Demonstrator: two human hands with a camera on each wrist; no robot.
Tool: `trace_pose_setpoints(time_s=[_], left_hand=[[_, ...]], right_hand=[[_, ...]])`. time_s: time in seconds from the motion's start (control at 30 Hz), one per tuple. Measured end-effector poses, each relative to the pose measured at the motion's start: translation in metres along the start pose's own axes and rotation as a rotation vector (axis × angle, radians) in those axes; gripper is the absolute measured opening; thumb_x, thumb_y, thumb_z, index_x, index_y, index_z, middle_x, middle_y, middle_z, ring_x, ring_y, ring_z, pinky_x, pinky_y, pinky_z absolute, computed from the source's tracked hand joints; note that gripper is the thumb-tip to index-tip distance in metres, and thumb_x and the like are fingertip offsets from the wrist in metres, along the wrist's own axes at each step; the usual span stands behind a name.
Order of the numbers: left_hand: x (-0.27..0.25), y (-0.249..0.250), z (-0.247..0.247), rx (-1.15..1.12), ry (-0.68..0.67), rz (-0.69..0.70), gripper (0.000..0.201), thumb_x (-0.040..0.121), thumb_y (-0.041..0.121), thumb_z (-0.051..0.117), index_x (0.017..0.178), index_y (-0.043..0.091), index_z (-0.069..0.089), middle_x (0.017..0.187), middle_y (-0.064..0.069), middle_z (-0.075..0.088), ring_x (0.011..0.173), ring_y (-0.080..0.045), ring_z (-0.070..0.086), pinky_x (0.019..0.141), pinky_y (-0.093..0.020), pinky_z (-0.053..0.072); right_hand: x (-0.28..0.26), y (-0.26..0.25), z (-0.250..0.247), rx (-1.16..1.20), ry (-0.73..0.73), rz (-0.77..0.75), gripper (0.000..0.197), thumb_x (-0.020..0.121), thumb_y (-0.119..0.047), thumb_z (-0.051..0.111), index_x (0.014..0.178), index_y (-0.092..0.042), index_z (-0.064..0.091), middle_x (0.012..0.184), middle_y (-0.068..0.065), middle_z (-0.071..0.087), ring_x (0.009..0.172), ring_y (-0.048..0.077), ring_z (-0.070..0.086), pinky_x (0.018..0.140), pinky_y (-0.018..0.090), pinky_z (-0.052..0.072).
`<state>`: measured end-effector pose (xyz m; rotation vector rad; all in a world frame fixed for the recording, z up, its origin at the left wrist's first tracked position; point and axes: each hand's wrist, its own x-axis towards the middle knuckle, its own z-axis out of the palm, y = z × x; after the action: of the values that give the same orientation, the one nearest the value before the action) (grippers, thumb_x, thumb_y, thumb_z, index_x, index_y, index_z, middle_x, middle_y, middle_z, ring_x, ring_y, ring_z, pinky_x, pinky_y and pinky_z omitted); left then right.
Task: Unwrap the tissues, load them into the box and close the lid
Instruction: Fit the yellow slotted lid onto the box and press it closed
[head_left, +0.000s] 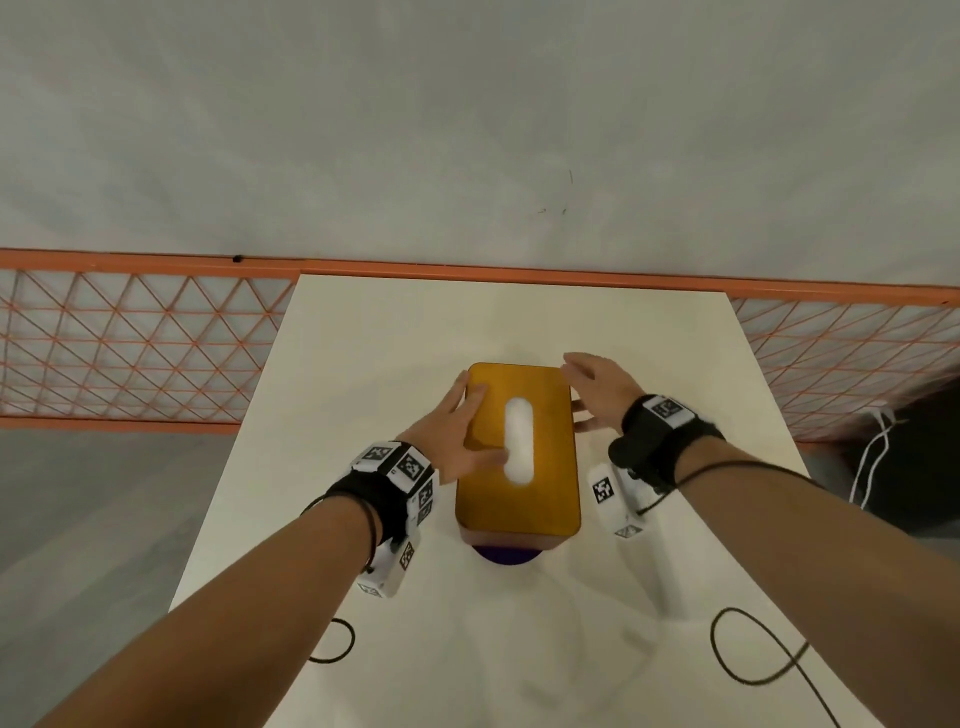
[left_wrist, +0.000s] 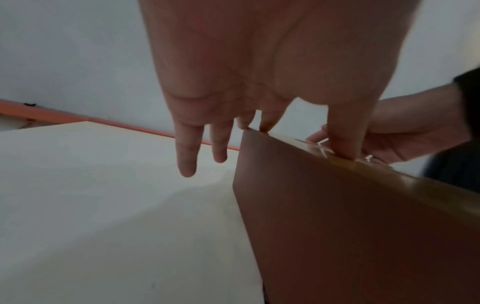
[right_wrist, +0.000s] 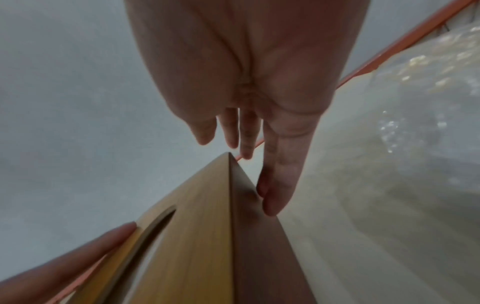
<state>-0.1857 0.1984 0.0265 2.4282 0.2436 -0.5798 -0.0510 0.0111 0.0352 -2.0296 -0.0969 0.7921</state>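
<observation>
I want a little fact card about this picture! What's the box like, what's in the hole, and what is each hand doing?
box: brown box standing on the white table
lid: yellow wooden lid sitting on top of the box
slot: long oval slot with white tissues showing inside
left hand: left hand lying flat on the lid, fingers straight
right hand: right hand at the box's right side, fingers relaxed
under the box: something dark purple, too hidden to name

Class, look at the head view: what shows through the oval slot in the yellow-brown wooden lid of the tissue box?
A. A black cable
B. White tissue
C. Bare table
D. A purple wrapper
B: the oval slot in the yellow-brown wooden lid is filled with white tissue.
</observation>
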Motion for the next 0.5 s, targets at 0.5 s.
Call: trace_pose_setpoints(time_s=[0.5], left_hand=[[0.003,0.005,-0.004,0.131,0.016,-0.031,0.099,0.081,0.067,0.053,0.153,0.029,-0.003,0.161,0.010,-0.018,0.144,-0.027,0.028,0.110,-0.045,0.037]], right_hand=[[0.025,-0.017,0.004,-0.091,0.087,0.075,0.020,0.093,-0.023,0.063,0.110,-0.016,0.069,0.116,0.010,0.067,0.096,0.033,0.066,0.081,0.045,0.060]])
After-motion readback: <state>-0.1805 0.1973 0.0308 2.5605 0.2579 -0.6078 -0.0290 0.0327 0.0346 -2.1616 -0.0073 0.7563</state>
